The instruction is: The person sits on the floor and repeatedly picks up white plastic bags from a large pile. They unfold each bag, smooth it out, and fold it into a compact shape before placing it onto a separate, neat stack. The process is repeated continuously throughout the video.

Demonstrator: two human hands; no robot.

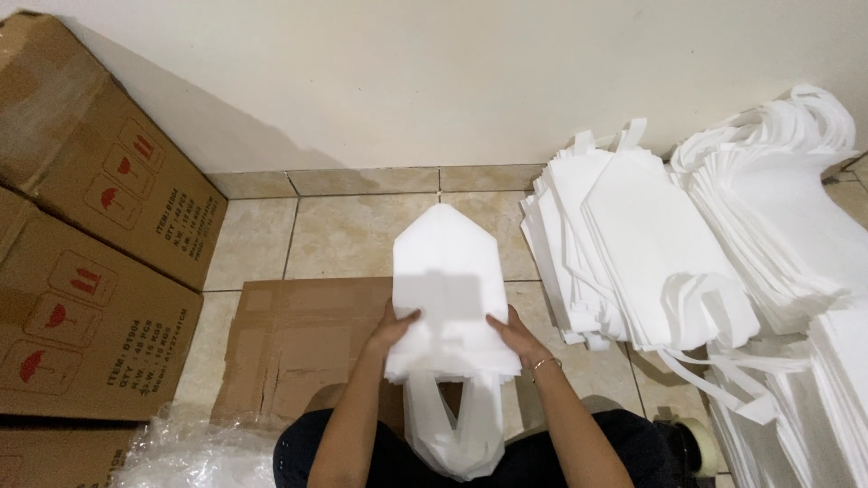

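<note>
A stack of white fabric bags [449, 289] is held up in front of me over a flattened cardboard sheet [298, 348] on the tiled floor. Its far end is folded to a point, and its handles [452, 425] hang down toward my lap. My left hand [391, 330] grips the stack's left edge with the thumb on top. My right hand [515, 334], with a thin bracelet at the wrist, grips the right edge.
Brown cardboard boxes [90, 235] are stacked along the left. Two big piles of white bags [633, 244] [787, 217] lie on the right against the wall. Crumpled clear plastic [190, 452] sits bottom left. A tape roll [701, 443] lies by my right knee.
</note>
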